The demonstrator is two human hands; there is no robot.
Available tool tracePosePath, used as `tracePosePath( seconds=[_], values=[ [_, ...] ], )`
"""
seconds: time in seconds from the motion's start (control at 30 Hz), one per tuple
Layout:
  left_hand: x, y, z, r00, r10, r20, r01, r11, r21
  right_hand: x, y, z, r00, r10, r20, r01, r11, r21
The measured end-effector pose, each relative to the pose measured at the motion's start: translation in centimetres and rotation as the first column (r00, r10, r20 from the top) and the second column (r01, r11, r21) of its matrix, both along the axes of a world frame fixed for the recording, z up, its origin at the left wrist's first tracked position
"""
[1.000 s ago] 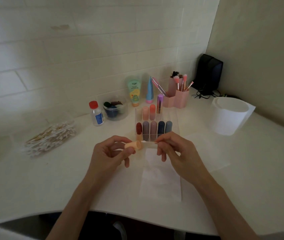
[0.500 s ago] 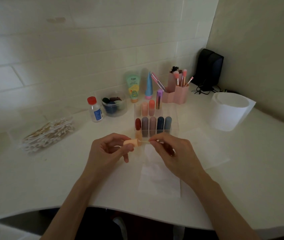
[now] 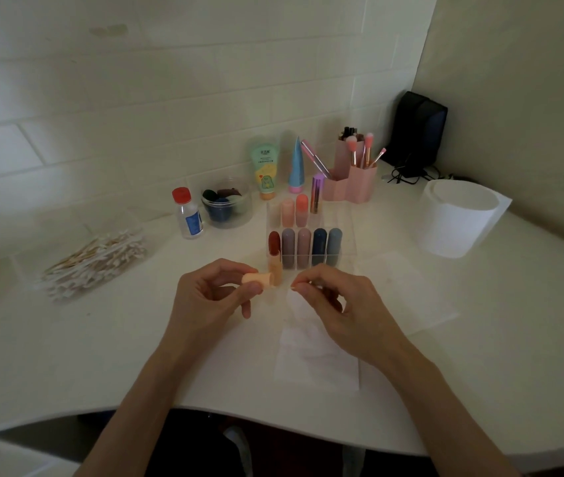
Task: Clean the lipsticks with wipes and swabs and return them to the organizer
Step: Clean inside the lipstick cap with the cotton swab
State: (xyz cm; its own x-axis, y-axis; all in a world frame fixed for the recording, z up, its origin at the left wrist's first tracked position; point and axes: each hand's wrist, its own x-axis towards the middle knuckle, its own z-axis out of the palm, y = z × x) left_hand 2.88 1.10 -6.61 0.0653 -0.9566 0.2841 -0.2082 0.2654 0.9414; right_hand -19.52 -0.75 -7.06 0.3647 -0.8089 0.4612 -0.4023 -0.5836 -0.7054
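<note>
Left hand [image 3: 210, 299] grips peach lipstick [image 3: 257, 280] sideways, just before organizer [image 3: 346, 232]. Right hand [image 3: 332, 304] beside it, fingertips pinched; held item, if any, unresolved.

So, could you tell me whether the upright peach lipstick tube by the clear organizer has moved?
No. The upright peach lipstick tube still stands at the front-left corner of the clear plastic organizer, before the dark red lipstick.

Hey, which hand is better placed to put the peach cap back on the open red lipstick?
Left, probably. The left hand pinches the peach rounded plastic cap, right beside the upright peach-cased dark red lipstick. The right hand has its fingertips pinched together; what they hold is unclear.
</note>
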Motion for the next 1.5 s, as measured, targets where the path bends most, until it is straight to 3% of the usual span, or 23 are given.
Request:
tracePosePath(
  seconds=[0.63,1.07,1.5],
  values=[
    [-0.07,0.06,-0.01,0.999,-0.038,-0.028,0.038,0.999,0.005,0.29,0.17,0.3,0.991,-0.129,0.036,0.13,0.991,-0.036],
    [0.05,0.16,-0.02,0.999,0.0,-0.054,0.001,1.0,0.016,0.11,0.13,0.0,0.997,-0.05,-0.051,0.049,0.999,-0.015],
    [0.11,-0.14,-0.47,0.998,-0.058,-0.012,0.058,0.998,-0.022,0.11,0.34,0.56,0.995,0.003,0.099,-0.008,0.999,0.053]
  ],
)
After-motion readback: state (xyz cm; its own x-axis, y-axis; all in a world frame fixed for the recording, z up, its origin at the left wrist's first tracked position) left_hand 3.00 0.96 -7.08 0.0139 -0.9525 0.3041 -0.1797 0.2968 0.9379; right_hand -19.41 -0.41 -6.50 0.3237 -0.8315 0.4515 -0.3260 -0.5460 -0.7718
